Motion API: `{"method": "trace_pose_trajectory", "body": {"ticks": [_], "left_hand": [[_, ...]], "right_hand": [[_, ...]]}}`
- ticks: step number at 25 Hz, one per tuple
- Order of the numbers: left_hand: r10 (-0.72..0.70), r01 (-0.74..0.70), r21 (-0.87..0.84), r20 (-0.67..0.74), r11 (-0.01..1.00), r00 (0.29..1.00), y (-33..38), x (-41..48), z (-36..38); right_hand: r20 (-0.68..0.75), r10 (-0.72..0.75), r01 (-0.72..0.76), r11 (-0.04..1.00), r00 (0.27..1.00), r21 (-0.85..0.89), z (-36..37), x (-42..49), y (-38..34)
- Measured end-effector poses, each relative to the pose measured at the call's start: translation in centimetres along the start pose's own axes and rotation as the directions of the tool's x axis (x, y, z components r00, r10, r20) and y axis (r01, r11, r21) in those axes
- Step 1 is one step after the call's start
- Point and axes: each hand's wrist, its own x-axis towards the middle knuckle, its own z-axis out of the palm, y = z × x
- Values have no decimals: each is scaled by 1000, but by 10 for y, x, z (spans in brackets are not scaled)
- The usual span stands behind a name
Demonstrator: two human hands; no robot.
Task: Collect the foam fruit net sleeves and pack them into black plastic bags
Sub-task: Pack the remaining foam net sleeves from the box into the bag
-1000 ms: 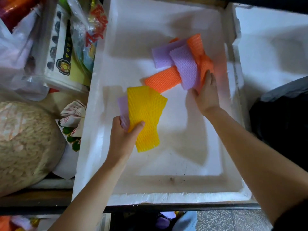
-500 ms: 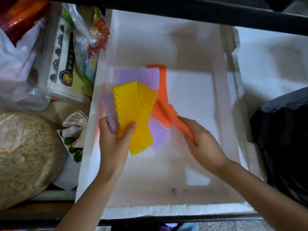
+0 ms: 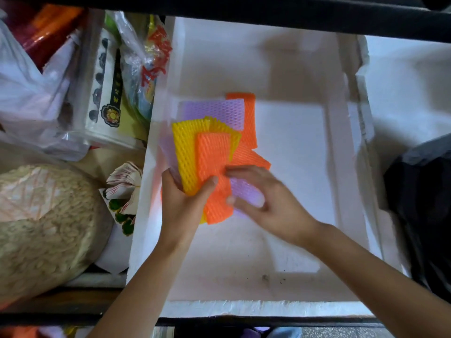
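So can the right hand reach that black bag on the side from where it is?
Probably yes. The black bag sits just past the foam box's right wall, on the right hand's own side, and only that wall lies between them.

The net sleeves (image 3: pixel 214 152) sit stacked in the foam box (image 3: pixel 244 309), a sack (image 3: pixel 44 220) and packets (image 3: pixel 107 93) to its left, a bag (image 3: pixel 424 215) to its right.

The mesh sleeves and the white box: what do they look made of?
Mesh sleeves: likely soft foam netting, matte; open diamond weave, bending in the left hand.
White box: probably polystyrene foam, matte; thick walls, crumbly rim.
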Motion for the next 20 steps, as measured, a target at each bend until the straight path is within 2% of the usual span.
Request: {"method": "trace_pose_trajectory", "body": {"ticks": [2,3,5,8,11,13,14,17,20], "left_hand": [[-21,22,13,-41,1000,999,-1,2,-7],[-41,40,-13,-43,999,998,-1,1,-9],[-59,58,-43,-44,997,997,-2,-2,-11],[-67,66,-27,-48,997,997,-5,-6,-11],[-56,57,17,-64,998,996,-8,-13,-4],[-30,33,32,-66,999,997,-9,-22,7],[-21,22,23,-57,999,998,-10,-27,13],[-6,6,7,19,1000,1000,-2,-50,39],[21,-7,-135,104,991,994,21,-83,65]], "right_hand": [[-190,140,-159,983,972,-92,-2,11,22],[-221,216,-257,950,951,-176,-1,18,35],[-181,345,-385,877,921,-288,6,27,55],[-168,408,-439,860,898,-261,8,32,61],[-267,458,-509,844,848,-169,-3,24,45],[-340,457,-519,846,822,-118,-14,11,26],[-342,437,-499,859,832,-115,-19,1,15],[-231,373,-409,903,898,-130,-32,-32,-16],[-130,312,-330,931,941,-156,-54,-55,-34]]}}
